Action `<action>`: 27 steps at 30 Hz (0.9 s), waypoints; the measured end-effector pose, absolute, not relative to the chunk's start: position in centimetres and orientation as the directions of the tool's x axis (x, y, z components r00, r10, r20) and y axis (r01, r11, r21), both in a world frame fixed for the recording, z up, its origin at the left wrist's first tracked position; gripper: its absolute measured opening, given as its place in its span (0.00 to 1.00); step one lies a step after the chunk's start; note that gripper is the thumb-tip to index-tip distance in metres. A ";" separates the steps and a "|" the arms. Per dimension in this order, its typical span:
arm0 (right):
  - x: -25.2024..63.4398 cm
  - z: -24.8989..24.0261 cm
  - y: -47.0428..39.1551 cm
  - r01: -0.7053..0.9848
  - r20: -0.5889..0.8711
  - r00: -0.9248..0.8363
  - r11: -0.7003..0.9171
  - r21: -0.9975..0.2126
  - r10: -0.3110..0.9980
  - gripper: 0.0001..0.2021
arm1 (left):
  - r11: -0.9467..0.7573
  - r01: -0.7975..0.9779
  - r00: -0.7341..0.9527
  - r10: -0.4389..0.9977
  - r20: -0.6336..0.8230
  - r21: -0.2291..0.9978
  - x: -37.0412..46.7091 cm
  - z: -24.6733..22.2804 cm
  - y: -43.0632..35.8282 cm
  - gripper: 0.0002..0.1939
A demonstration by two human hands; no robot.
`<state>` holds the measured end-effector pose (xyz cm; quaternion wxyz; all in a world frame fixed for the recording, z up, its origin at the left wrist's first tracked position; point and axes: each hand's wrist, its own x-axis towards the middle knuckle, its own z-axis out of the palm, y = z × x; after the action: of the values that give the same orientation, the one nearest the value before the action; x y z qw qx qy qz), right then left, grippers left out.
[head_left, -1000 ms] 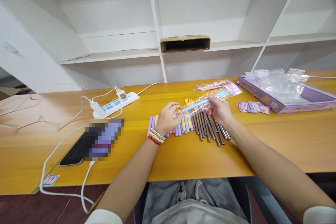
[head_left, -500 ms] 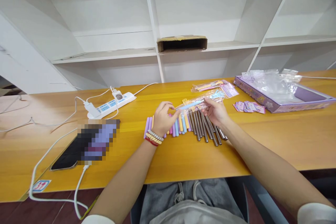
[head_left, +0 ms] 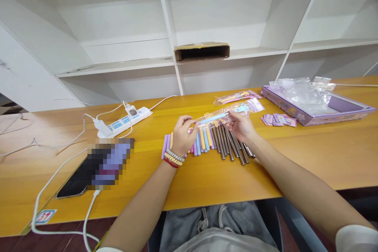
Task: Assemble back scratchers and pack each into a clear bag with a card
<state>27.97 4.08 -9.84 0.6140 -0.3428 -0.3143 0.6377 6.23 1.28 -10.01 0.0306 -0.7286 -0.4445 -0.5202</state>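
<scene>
A light blue back scratcher (head_left: 215, 118) with a hand-shaped head lies inside a clear plastic bag (head_left: 198, 119), raised over the table. My left hand (head_left: 183, 136) pinches the bag's left end between thumb and fingers. Further right, my right hand (head_left: 241, 125) grips the bag around the scratcher, thumb on top. A pink-purple card (head_left: 255, 104) shows at the bag's far right end. Beneath my hands lie several pastel handles (head_left: 203, 141) and, to their right, several dark metal rods (head_left: 232, 145). Yellow hand-shaped heads (head_left: 208, 115) peek out behind the bag, partly covered.
Behind lies another bagged back scratcher (head_left: 236, 97). On the right are a purple box (head_left: 319, 120) with clear bags (head_left: 304, 94) and small printed cards (head_left: 278, 120). Left are a power strip (head_left: 126, 123), white cables and a phone (head_left: 73, 185). A cardboard box (head_left: 202, 52) sits on the shelf.
The blue scratcher's handle end, earlier by my left fingertips, now sits further right within the bag. My left fingers now hold the bag's end. The view has shifted slightly.
</scene>
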 end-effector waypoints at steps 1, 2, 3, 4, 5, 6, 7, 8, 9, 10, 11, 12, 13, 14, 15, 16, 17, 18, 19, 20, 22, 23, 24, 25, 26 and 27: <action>28.0 -9.8 4.1 -0.570 -0.057 -0.012 -0.054 -0.820 0.998 0.14 | -0.603 0.681 0.067 0.617 0.784 0.415 6.2 -10.1 1.3 0.08; 28.0 -9.8 4.1 -0.571 -0.063 -0.013 -0.059 -0.819 0.998 0.13 | -0.602 0.683 0.073 0.620 0.782 0.414 6.2 -10.2 1.4 0.09; 28.1 -9.8 4.1 -0.571 -0.065 -0.016 -0.063 -0.818 0.998 0.13 | -0.602 0.683 0.081 0.625 0.777 0.413 6.1 -10.3 1.5 0.09; 28.1 -9.8 4.2 -0.572 -0.066 -0.021 -0.066 -0.818 0.998 0.13 | -0.603 0.682 0.092 0.632 0.769 0.413 6.1 -10.3 1.6 0.10; 28.2 -9.9 4.2 -0.572 -0.063 -0.026 -0.067 -0.817 0.998 0.12 | -0.603 0.681 0.102 0.641 0.761 0.416 6.0 -10.4 1.7 0.11; 28.3 -9.9 4.3 -0.571 -0.057 -0.031 -0.065 -0.818 0.998 0.12 | -0.602 0.678 0.109 0.650 0.752 0.423 6.0 -10.5 1.8 0.12; 28.4 -10.0 4.4 -0.570 -0.050 -0.036 -0.061 -0.819 0.998 0.11 | -0.600 0.672 0.110 0.660 0.743 0.434 6.0 -10.6 1.9 0.13; 28.4 -10.1 4.4 -0.570 -0.043 -0.045 -0.061 -0.820 0.998 0.11 | -0.597 0.664 0.105 0.670 0.734 0.450 5.9 -10.6 2.0 0.13; 28.5 -10.1 4.4 -0.571 -0.038 -0.058 -0.065 -0.818 0.998 0.11 | -0.592 0.655 0.097 0.681 0.726 0.469 5.9 -10.6 2.0 0.13; 28.5 -10.2 4.4 -0.574 -0.035 -0.072 -0.070 -0.816 0.997 0.11 | -0.587 0.645 0.088 0.693 0.716 0.489 5.9 -10.6 2.1 0.13; 28.5 -10.2 4.4 -0.576 -0.032 -0.086 -0.076 -0.814 0.996 0.11 | -0.582 0.634 0.081 0.705 0.704 0.509 5.9 -10.6 2.1 0.13; 28.5 -10.3 4.4 -0.578 -0.029 -0.100 -0.082 -0.812 0.995 0.12 | -0.576 0.625 0.076 0.718 0.692 0.528 5.9 -10.6 2.1 0.13; 28.5 -10.3 4.3 -0.578 -0.026 -0.111 -0.086 -0.811 0.993 0.12 | -0.570 0.616 0.073 0.729 0.681 0.544 5.8 -10.5 2.2 0.13; 28.5 -10.2 4.3 -0.574 -0.023 -0.119 -0.088 -0.814 0.993 0.13 | -0.565 0.609 0.074 0.739 0.669 0.556 5.8 -10.5 2.2 0.13; 28.4 -10.2 4.2 -0.568 -0.020 -0.123 -0.087 -0.819 0.992 0.13 | -0.562 0.602 0.079 0.749 0.658 0.567 5.8 -10.5 2.2 0.12; 28.4 -10.1 4.1 -0.560 -0.018 -0.132 -0.089 -0.824 0.991 0.13 | -0.560 0.598 0.085 0.756 0.649 0.574 5.7 -10.5 2.3 0.12; 28.4 -10.0 4.1 -0.554 -0.019 -0.140 -0.094 -0.827 0.990 0.14 | -0.559 0.596 0.092 0.761 0.642 0.577 5.7 -10.5 2.3 0.12; 28.5 -9.9 4.0 -0.552 -0.023 -0.147 -0.101 -0.828 0.989 0.14 | -0.559 0.597 0.098 0.762 0.640 0.575 5.7 -10.5 2.3 0.11; 28.5 -9.7 4.0 -0.552 -0.028 -0.153 -0.109 -0.827 0.988 0.15 | -0.559 0.603 0.097 0.759 0.644 0.569 5.7 -10.5 2.4 0.10; 28.6 -9.6 4.1 -0.557 -0.032 -0.157 -0.115 -0.823 0.987 0.15 | -0.557 0.614 0.089 0.752 0.653 0.559 5.7 -10.5 2.4 0.10; 28.7 -9.4 4.2 -0.572 -0.038 -0.149 -0.117 -0.812 0.988 0.16 | -0.550 0.648 0.063 0.728 0.683 0.527 5.7 -10.5 2.4 0.09; 28.8 -9.3 4.3 -0.579 -0.040 -0.138 -0.113 -0.807 0.990 0.17 | -0.544 0.668 0.048 0.712 0.700 0.507 5.7 -10.5 2.3 0.10; 28.9 -9.2 4.4 -0.585 -0.039 -0.126 -0.106 -0.804 0.991 0.16 | -0.536 0.689 0.035 0.696 0.717 0.487 5.7 -10.4 2.3 0.10; 29.0 -9.2 4.5 -0.590 -0.036 -0.113 -0.096 -0.801 0.993 0.16 | -0.527 0.708 0.022 0.682 0.731 0.470 5.7 -10.3 2.2 0.10; 29.1 -9.1 4.6 -0.596 -0.034 -0.099 -0.086 -0.798 0.994 0.16 | -0.518 0.723 0.011 0.670 0.742 0.457 5.8 -10.3 2.2 0.10; 29.2 -9.0 4.6 -0.601 -0.029 -0.092 -0.079 -0.796 0.995 0.15 | -0.511 0.732 0.000 0.661 0.751 0.450 5.8 -10.2 2.1 0.11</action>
<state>29.22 4.61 -8.99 0.5988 -0.3090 -0.3193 0.6664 5.81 2.09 -10.19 0.0354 -0.7061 -0.4931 -0.5069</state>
